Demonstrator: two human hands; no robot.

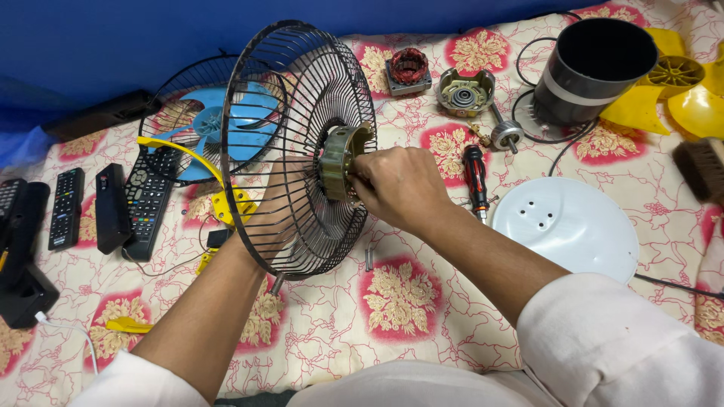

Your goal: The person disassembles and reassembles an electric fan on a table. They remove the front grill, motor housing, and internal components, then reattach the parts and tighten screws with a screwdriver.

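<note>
Gripping a brass-coloured round metal motor housing (341,160) at the hub of a black wire fan guard (298,143), your right hand (396,187) pinches it; your left hand (280,215) steadies the guard from behind, grip hidden; stator (408,69), screwdriver (475,177) and white plastic disc (573,226) lie unfitted.

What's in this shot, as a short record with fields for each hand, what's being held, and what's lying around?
left hand: behind the fan guard, holding it upright, seen through the wires
right hand: fingers on the motor housing at the guard's centre
surface: floral sheet
near right: screwdriver, white disc, rotor
far right: black cylinder, yellow blades
back: stator, blue blades in a second guard
left: remotes
</note>
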